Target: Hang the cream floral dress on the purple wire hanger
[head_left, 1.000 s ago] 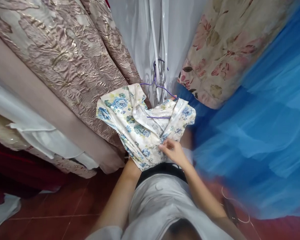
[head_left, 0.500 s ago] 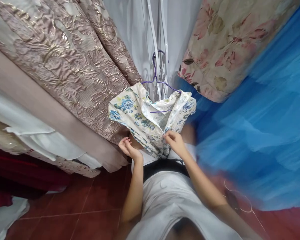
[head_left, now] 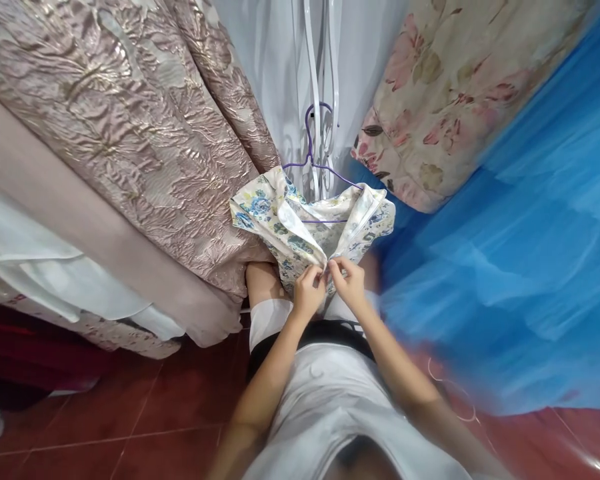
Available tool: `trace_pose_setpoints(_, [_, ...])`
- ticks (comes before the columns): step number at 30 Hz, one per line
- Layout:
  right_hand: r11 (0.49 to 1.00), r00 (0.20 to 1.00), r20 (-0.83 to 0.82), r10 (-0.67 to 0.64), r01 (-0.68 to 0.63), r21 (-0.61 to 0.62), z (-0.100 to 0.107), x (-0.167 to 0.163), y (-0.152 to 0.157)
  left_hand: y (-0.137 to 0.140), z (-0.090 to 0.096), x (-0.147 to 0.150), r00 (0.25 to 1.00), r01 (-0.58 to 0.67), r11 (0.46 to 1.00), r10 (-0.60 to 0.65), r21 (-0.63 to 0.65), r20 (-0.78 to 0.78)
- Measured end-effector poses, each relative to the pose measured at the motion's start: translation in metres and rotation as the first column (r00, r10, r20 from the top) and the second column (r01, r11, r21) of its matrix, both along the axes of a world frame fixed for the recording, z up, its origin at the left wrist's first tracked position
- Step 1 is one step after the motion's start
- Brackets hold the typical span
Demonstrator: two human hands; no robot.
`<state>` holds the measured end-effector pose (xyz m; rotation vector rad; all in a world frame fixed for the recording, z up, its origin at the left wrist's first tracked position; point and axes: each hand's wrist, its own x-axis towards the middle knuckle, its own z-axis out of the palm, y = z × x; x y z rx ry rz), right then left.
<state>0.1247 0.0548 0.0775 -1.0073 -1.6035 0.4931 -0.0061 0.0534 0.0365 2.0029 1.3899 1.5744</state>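
A white floral blouse (head_left: 297, 247) with blue flowers hangs on a purple hanger (head_left: 310, 143), its collar spread open over my lap. Low on the neckline, where the two front edges meet, my left hand (head_left: 309, 291) is closed with its fingertips pinching the cloth. My right hand (head_left: 347, 281) pinches the opposite front edge right beside it. Both sets of fingertips nearly touch. Whatever small fastening may lie between them is hidden by the fingers.
Pink brocade cloth (head_left: 130, 133) hangs at the left, with white fabric (head_left: 70, 273) below it. White hangers (head_left: 314, 87) hang behind the purple one. A rose-print garment (head_left: 430, 127) and blue tulle (head_left: 490, 287) hang at the right. Red tiles (head_left: 170, 407) cover the floor.
My left hand has moved right and inward, from free beside the blouse to pinching its front edge. My right hand keeps its hold. The view has shifted slightly.
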Motion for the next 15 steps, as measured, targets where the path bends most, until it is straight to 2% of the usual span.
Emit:
trace_pose_setpoints(2, [0.985, 0.981, 0.172, 0.091, -0.114, 0.13, 0.008, 0.011, 0.012, -0.01, -0.002, -0.001, 1.0, 0.02, 1.0, -0.02, -0.011, 0.004])
trace_pose_setpoints(5, [0.925, 0.907, 0.385, 0.17, -0.282, 0.256, 0.036, 0.026, 0.034, -0.025, -0.006, 0.001, 0.999, 0.048, 0.997, -0.048, -0.06, 0.008])
trace_pose_setpoints(11, [0.797, 0.85, 0.524, 0.044, -0.346, 0.494, 0.117, 0.029, 0.081, -0.043, -0.002, 0.019, 0.987, 0.159, 0.982, -0.162, -0.105, -0.02])
trace_pose_setpoints(13, [0.773, 0.838, 0.546, -0.001, -0.346, 0.531, 0.137, 0.026, 0.095, -0.046, 0.002, 0.024, 0.982, 0.18, 0.977, -0.185, -0.113, -0.041])
trace_pose_setpoints(15, [0.77, 0.828, 0.56, -0.033, -0.336, 0.542, 0.15, 0.022, 0.106, -0.048, 0.005, 0.026, 0.978, 0.183, 0.975, -0.193, -0.124, -0.078])
